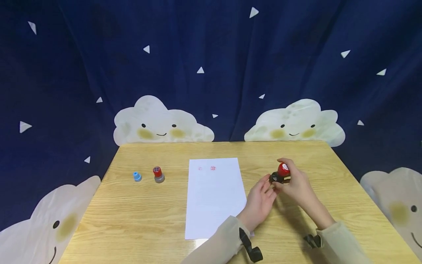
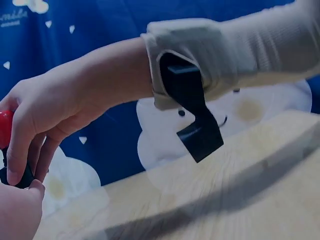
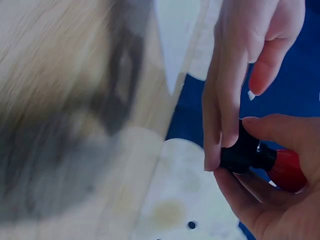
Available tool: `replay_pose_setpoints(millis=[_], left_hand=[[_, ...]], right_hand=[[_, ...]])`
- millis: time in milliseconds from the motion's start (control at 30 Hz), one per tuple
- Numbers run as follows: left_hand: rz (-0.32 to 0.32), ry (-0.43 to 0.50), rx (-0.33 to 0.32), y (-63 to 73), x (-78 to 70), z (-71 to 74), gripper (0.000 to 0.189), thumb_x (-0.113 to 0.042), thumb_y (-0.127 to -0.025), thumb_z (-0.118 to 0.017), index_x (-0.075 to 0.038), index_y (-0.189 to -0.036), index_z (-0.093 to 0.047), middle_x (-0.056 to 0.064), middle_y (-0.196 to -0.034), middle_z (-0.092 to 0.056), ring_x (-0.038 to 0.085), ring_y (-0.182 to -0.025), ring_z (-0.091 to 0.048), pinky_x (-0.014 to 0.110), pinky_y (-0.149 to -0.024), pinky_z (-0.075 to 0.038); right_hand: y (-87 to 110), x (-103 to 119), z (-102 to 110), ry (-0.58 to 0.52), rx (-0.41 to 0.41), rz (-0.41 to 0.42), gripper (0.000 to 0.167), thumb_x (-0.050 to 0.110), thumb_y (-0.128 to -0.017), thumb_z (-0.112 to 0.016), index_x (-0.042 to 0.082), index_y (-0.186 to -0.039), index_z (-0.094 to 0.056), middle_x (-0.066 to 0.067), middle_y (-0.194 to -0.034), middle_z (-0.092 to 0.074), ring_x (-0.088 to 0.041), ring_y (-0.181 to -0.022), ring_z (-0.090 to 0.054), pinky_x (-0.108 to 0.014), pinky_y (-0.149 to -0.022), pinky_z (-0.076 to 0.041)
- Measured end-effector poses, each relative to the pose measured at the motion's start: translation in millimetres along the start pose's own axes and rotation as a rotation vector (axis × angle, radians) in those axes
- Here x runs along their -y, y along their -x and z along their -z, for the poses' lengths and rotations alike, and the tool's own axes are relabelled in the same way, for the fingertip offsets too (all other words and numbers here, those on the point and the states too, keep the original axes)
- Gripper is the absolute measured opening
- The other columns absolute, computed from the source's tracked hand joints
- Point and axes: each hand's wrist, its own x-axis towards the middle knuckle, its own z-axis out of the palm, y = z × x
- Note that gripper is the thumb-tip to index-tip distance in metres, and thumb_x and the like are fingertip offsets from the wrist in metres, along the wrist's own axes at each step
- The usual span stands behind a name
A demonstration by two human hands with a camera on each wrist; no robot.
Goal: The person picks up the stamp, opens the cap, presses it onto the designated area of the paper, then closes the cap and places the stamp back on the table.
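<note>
A stamp with a round red knob and a black base is held above the right side of the table. My right hand grips it, with thumb and fingers about the black base, as the right wrist view shows. From the other side my left hand meets the base, palm turned up. Its fingers lie straight along the end of the black part, the thumb standing apart. That end face is hidden behind them. In the left wrist view only part of the red knob shows.
A white sheet of paper with two small red prints near its top lies mid-table. Left of it stand a red-topped stamp with a grey base and a small blue cone-shaped piece. A dark blue cloud-patterned curtain hangs behind the wooden table.
</note>
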Motion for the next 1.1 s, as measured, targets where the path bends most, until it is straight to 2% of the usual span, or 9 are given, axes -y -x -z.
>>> replay_pose_setpoints(millis=[233, 433, 633, 767, 867, 967, 1100], left_hand=[[0.003, 0.040, 0.032, 29.3, -15.5, 5.1, 0.051, -0.020, -0.106, -0.033, 0.009, -0.147, -0.031, 0.031, -0.147, -0.039, 0.040, -0.139, -0.037, 0.044, -0.116, -0.034], [0.020, 0.077, 0.076, 52.3, -26.5, 12.1, 0.053, -0.022, -0.105, -0.031, 0.007, -0.149, -0.026, 0.030, -0.149, -0.037, 0.040, -0.141, -0.033, 0.044, -0.117, -0.032], [0.037, 0.080, 0.099, 73.5, -38.9, 23.4, 0.057, -0.024, -0.105, -0.032, 0.007, -0.151, -0.020, 0.029, -0.151, -0.035, 0.039, -0.142, -0.032, 0.042, -0.118, -0.031], [0.052, 0.093, 0.097, 85.7, -48.8, 33.3, 0.059, -0.025, -0.104, -0.037, 0.005, -0.152, -0.020, 0.027, -0.151, -0.036, 0.037, -0.142, -0.033, 0.039, -0.117, -0.032], [0.065, 0.101, 0.093, 94.7, -53.8, 41.9, 0.059, -0.024, -0.105, -0.038, 0.005, -0.153, -0.018, 0.027, -0.153, -0.032, 0.036, -0.143, -0.030, 0.038, -0.117, -0.032], [0.074, 0.093, 0.074, 104.0, -56.2, 51.4, 0.058, -0.025, -0.107, -0.036, 0.004, -0.153, -0.016, 0.027, -0.156, -0.026, 0.036, -0.145, -0.026, 0.037, -0.117, -0.032], [0.046, 0.049, 0.059, 114.4, -56.4, 65.4, 0.055, -0.020, -0.109, -0.031, 0.006, -0.153, -0.013, 0.029, -0.158, -0.018, 0.037, -0.147, -0.019, 0.039, -0.119, -0.028]], right_hand=[[6.2, 30, 3, 0.000, 0.043, 0.059, 0.080, -0.011, -0.062, -0.087, 0.005, -0.132, -0.050, -0.018, -0.095, -0.068, -0.031, -0.080, -0.070, -0.041, -0.063, -0.062], [11.6, 55, 2, 0.000, 0.081, 0.090, 0.080, -0.009, -0.061, -0.089, 0.009, -0.130, -0.052, -0.017, -0.095, -0.069, -0.027, -0.078, -0.070, -0.041, -0.065, -0.061], [18.4, 74, -3, -0.040, 0.100, 0.205, 0.082, -0.012, -0.058, -0.090, 0.008, -0.129, -0.052, -0.008, -0.091, -0.070, -0.019, -0.079, -0.069, -0.032, -0.065, -0.061], [24.5, 83, -10, -0.033, 0.105, 0.271, 0.082, -0.010, -0.057, -0.091, 0.009, -0.128, -0.053, -0.005, -0.092, -0.070, -0.014, -0.081, -0.068, -0.033, -0.067, -0.060], [30.9, 88, -18, -0.028, 0.119, 0.299, 0.079, -0.006, -0.059, -0.091, 0.011, -0.127, -0.055, -0.005, -0.097, -0.071, -0.012, -0.083, -0.066, -0.035, -0.069, -0.059], [38.9, 91, -27, -0.037, 0.153, 0.307, 0.076, -0.003, -0.061, -0.091, 0.013, -0.126, -0.055, -0.004, -0.097, -0.071, -0.010, -0.081, -0.064, -0.031, -0.067, -0.057], [47.4, 94, -39, -0.076, 0.217, 0.304, 0.073, -0.001, -0.067, -0.089, 0.016, -0.128, -0.053, 0.000, -0.096, -0.070, -0.008, -0.080, -0.061, -0.029, -0.065, -0.055]])
